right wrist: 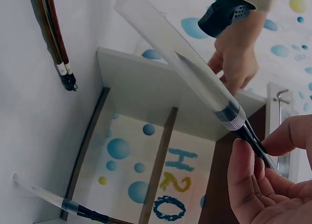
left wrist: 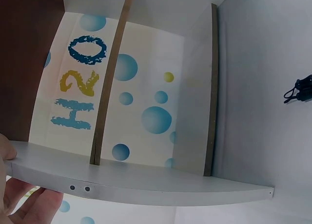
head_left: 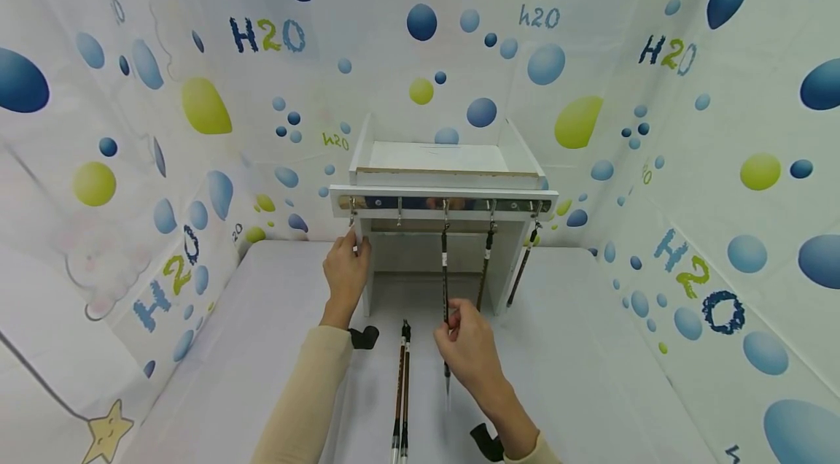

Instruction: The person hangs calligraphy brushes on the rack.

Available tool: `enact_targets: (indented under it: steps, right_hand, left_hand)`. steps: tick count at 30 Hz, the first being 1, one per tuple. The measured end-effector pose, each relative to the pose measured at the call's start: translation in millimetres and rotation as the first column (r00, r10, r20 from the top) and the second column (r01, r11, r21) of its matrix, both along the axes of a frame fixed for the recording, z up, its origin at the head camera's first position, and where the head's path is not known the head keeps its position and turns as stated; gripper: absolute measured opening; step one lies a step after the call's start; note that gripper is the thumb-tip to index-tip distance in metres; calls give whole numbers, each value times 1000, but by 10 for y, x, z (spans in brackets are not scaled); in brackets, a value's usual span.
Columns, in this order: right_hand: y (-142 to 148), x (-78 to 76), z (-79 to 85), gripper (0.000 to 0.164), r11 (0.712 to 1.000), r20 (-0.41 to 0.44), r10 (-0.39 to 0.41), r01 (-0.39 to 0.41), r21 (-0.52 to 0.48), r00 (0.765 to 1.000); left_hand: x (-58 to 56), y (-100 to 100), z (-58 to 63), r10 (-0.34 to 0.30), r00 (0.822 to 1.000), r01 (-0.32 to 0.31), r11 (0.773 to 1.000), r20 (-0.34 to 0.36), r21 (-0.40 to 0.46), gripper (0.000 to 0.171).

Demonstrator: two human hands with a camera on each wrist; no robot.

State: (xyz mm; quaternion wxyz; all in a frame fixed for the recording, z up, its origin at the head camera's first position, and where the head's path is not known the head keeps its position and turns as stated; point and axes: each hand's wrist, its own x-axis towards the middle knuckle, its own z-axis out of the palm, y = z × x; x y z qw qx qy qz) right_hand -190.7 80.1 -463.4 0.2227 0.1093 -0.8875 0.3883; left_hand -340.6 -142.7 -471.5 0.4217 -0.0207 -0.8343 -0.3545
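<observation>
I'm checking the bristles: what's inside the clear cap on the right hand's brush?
Through the clear cap, pointed bristles show; their roots are hidden by the silver collar.

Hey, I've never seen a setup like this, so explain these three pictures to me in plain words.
There's no machine: a person works bare-handed. The wide picture looks down from the head; the other two look from each wrist. The left hand grips the side of a white rack. The right hand pinches a brush with a clear cap, hanging from a hook. Two other brushes hang to its right, and a brush pair lies on the table.
</observation>
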Motion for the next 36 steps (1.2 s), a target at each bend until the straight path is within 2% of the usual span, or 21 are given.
enact_targets:
  steps: [7,25,36]
  right_hand:
    - [11,-13,13,35,1000,-13,1,-2,-14,1000]
    - [28,4,30,34,999,10,-15,15,-40,1000]
    - [21,-122,-111,32,1000,13,-13,13,-11,1000]
  left_hand:
    - [-8,-3,-9,-3,1000,3,1000,20,3,18]
    - [-5,-12,-8,-5,1000,5,1000,-11,0,20]
    - [-5,-3,-15,-8,1000,8,1000,-25,-6,18]
